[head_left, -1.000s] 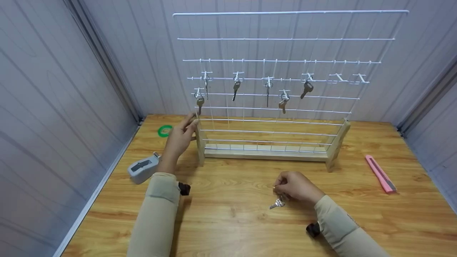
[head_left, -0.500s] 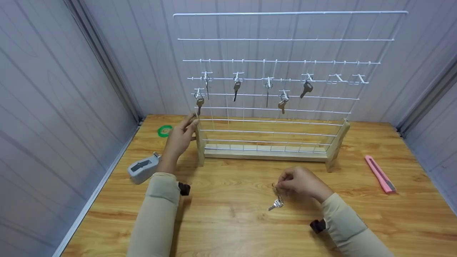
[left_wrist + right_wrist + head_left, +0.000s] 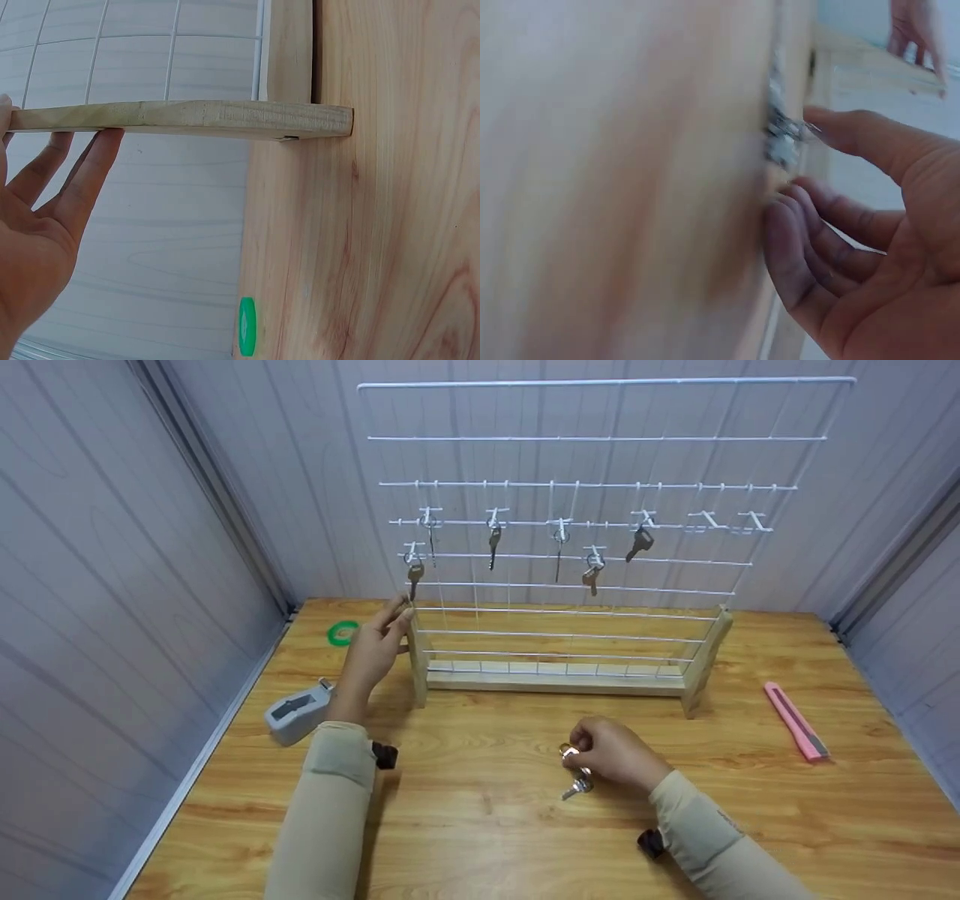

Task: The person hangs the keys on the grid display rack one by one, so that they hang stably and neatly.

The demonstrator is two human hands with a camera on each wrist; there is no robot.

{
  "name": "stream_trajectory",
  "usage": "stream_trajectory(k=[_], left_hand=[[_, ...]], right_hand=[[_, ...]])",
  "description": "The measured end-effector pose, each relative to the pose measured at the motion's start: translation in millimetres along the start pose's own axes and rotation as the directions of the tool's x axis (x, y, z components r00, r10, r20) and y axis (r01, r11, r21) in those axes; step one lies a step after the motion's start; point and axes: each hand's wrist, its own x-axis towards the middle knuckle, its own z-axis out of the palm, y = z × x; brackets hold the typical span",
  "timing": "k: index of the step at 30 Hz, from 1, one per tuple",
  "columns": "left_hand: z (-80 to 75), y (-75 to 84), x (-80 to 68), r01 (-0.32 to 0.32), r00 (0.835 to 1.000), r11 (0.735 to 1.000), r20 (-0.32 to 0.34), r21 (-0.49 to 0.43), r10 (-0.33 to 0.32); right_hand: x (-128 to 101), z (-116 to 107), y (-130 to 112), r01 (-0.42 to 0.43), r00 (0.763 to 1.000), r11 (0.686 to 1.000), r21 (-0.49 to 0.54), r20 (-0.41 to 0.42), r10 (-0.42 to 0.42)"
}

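Note:
My left hand (image 3: 373, 651) grips the wooden side post (image 3: 417, 664) of a white wire rack at its left end. In the left wrist view, the thumb lies on one face of the post (image 3: 187, 118) and the fingers on the other. Low over the table in front of the rack, my right hand (image 3: 619, 751) pinches a small bunch of silvery keys (image 3: 576, 787), one key pointing down and left. In the right wrist view the keys (image 3: 781, 139) are blurred by the thumb tip, with the other fingers curled below.
Several single keys, such as this one (image 3: 494, 547), hang by rings from the rack's hooks. Two more hooks (image 3: 756, 521) stand at right. A grey tape dispenser (image 3: 296, 716) and green tape roll (image 3: 343, 633) lie left, a pink utility knife (image 3: 795, 720) right.
My right hand shifted slightly right, then came back left with the keys, which now bunch closer to the fingers. My left hand keeps its hold on the post.

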Motion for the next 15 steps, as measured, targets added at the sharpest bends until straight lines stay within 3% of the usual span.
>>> stream_trajectory(k=[6, 15], left_hand=[[0.0, 0.1, -0.2, 0.005, 1.0, 1.0, -0.001, 0.002, -0.005], [-1.0, 1.0, 0.0, 0.004, 1.0, 1.0, -0.007, 0.024, -0.004]], right_hand=[[7.3, 5.5, -4.3, -0.037, 0.999, 0.999, 0.011, 0.017, 0.036], [7.3, 3.6, -1.8, -0.013, 0.997, 0.996, 0.089, 0.073, 0.007]])
